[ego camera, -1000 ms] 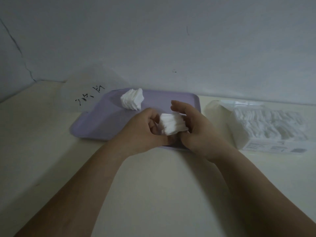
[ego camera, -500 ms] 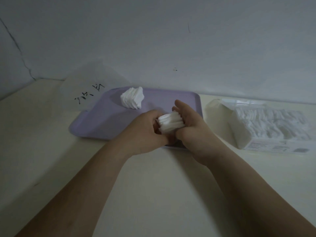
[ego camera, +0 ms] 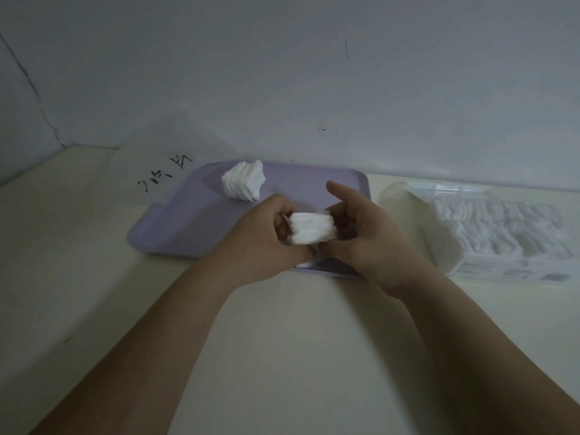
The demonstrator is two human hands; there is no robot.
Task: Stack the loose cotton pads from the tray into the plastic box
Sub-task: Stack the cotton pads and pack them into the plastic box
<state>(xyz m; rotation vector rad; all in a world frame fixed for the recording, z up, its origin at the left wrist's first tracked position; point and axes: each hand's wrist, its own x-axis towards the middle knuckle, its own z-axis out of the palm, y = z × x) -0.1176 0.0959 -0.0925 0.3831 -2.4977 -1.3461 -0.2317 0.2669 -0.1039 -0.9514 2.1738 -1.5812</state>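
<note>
A stack of white cotton pads (ego camera: 312, 228) is squeezed between my left hand (ego camera: 262, 238) and my right hand (ego camera: 361, 229), just above the front edge of the lilac tray (ego camera: 188, 221). Both hands grip the stack from its two sides; my right thumb points up. A second, looser pile of cotton pads (ego camera: 243, 180) lies at the back of the tray. The clear plastic box (ego camera: 505, 237) stands to the right of the tray, lid open, with many pads inside.
A sheet of paper with black handwriting (ego camera: 163, 177) leans against the wall behind the tray's left corner. The cream table (ego camera: 298, 340) runs to the wall behind and a corner on the left.
The stack has been turned between my hands, so its layered edge now faces me and the pads look squared up. My right thumb has lifted off it.
</note>
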